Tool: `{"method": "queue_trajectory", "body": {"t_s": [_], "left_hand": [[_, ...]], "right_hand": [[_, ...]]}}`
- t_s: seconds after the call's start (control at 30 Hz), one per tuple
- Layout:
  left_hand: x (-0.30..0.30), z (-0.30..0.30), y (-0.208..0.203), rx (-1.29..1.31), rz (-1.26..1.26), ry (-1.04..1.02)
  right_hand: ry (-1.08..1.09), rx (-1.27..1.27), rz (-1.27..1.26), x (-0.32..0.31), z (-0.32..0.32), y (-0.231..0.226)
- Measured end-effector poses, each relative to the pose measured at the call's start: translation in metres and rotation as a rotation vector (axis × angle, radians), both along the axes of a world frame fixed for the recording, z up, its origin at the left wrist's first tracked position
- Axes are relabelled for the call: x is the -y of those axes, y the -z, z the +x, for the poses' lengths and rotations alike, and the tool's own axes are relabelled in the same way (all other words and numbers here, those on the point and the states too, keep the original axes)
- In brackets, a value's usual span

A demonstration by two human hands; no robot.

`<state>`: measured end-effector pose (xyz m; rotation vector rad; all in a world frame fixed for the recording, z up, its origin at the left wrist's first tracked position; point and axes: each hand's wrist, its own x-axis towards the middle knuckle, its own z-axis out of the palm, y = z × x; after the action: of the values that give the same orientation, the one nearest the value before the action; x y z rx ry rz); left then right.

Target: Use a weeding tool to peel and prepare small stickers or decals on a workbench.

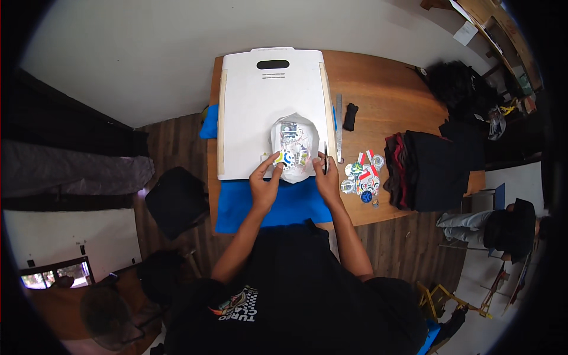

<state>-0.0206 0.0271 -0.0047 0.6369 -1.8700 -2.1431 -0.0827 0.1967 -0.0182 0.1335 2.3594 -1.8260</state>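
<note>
My left hand [264, 184] pinches a round sticker [284, 158] with a blue, yellow and green pattern between thumb and fingers. It is over the near left edge of a whitish plastic bag [313, 130], whose open mouth shows several printed stickers [290, 132] inside. At the bag's right side, my right hand [327, 182] has its thumb and fingers closed around a thin dark tool [325, 155], pointing away from me. Whether it is scissors or a pen I cannot make out. The bag lies on a white board [245, 112] with a handle slot.
A blue cloth [248, 210] lies under the board's near edge. To the right on the wooden table [378, 77] are loose stickers [362, 177], a metal ruler [339, 127], a black bundle [351, 116] and folded dark clothes [435, 168]. A person [503, 231] is at the far right.
</note>
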Motion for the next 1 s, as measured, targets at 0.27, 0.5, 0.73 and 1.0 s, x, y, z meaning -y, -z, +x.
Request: {"method": "queue_trajectory", "body": {"t_s": [0.27, 0.5, 0.73, 1.0], "left_hand": [[0.003, 0.011, -0.032, -0.179, -0.156, -0.055], [-0.004, 0.005, -0.073, -0.312, 0.079, 0.027], [-0.008, 0.007, -0.099, -0.38, 0.106, 0.047], [-0.004, 0.011, -0.092, -0.381, 0.095, 0.041]], "right_hand": [[-0.142, -0.078, -0.155, -0.024, 0.02, -0.022], [-0.412, 0.042, -0.491, -0.004, 0.045, -0.084], [-0.471, 0.08, -0.79, 0.01, 0.056, -0.073], [-0.452, 0.118, -0.879, 0.012, 0.06, -0.077]]}}
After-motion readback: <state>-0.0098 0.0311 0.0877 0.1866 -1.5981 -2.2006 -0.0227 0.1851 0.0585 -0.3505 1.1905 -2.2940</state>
